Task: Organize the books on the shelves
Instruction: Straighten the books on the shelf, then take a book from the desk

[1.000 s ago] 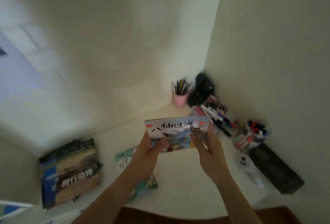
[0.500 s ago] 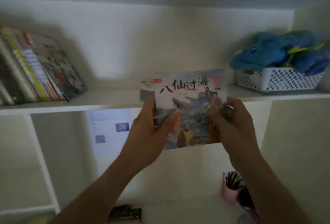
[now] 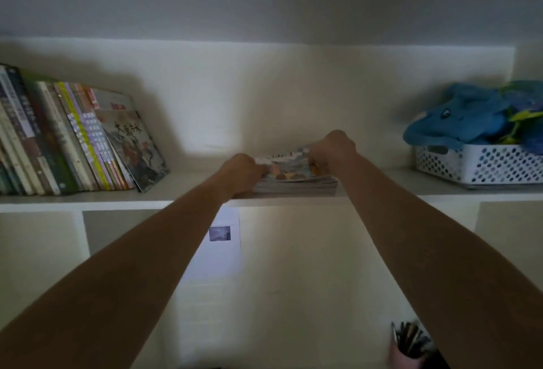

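One book (image 3: 289, 165) being held flat on a stack (image 3: 295, 186), both grips, left hand (image 3: 245, 173) and right hand (image 3: 332, 148), being clamped on its edges, fingertips hidden, stack count unclear.

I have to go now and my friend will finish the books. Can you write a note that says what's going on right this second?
Left hand: grips the left edge of the picture book.
Right hand: grips its right edge.
Where things are: the picture book lies nearly flat on top of a small stack of books in the middle of the shelf. A leaning row of books stands at the shelf's left end; a white basket with a blue plush toy sits at the right.
Done: the book has reached the stack.
Left: let go, square the stack, and maybe straighten the leaning row.
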`<state>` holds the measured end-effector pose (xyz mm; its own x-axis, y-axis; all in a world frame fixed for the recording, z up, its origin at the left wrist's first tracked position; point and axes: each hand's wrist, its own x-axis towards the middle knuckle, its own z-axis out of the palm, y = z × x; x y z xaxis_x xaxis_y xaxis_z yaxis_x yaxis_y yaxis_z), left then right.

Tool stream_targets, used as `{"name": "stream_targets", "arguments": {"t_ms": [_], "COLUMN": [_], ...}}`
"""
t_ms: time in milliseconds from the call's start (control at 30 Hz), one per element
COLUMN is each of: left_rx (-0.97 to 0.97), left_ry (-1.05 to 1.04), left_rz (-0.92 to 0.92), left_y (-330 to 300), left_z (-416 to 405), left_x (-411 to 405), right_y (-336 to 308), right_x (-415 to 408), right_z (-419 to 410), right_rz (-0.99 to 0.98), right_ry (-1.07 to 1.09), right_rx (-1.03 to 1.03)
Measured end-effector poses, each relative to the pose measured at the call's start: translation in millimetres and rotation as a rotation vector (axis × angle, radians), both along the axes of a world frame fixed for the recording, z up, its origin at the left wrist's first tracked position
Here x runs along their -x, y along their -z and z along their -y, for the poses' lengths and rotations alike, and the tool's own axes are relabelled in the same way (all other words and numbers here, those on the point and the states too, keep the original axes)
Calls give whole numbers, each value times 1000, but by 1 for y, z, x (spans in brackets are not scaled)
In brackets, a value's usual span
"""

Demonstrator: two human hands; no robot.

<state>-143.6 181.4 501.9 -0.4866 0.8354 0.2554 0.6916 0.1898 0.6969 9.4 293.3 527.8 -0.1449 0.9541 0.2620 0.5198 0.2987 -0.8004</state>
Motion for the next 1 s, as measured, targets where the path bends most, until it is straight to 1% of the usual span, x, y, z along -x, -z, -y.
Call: {"name": "stream_targets", "arguments": {"t_ms": [33,133,167,233,300,367,433,500,567,600,667,700,733,767,800,867,933,1000], "left_rx": [4,-21,-22,-1,-41,-66,-109,-148,-246,-343,-626,-739,-802,-799,-739,-516,-242,11], "left_ry": [-2,-28,-40,-71,-90,-77,-93,-136,-175,-176,-141,-109,-64,-20,5,12,-62,-179], "left_rz": [-3,67,59,-22,96,134,130,47,-113,-214,-438,-531,-591,-613,-598,-518,-351,-139], "left_y": [4,10,12,15,16,16,16,24,47,63,107,133,161,189,217,281,344,398], "left_z": [-6,-14,-17,-20,-18,-15,-9,6,27,39,65,80,94,108,123,147,168,182], "left_x": [2,3,3,3,-3,-5,-6,-8,-10,-11,-11,-9,-5,-3,-2,9,21,34], "right_y": [6,25,31,33,36,37,40,51,75,94,143,172,201,229,260,324,386,437], "right_x": [3,3,2,1,-1,-4,-11,-19,-31,-37,-50,-56,-60,-62,-62,-57,-48,-37], "right_z": [-5,-8,-12,-16,-13,-10,-1,13,37,48,75,91,104,115,123,134,139,145], "right_rz": [70,78,64,46,43,43,30,-4,-69,-144,-309,-354,-374,-379,-373,-292,-160,-16], "right_ry": [9,-10,-17,-16,-30,-71,-69,16,81,92,93,96,81,45,-1,-78,-154,-224], "right_rx": [-16,48,51,55,61,46,-8,-130,-321,-440,-672,-738,-768,-749,-680,-476,-234,28]}}
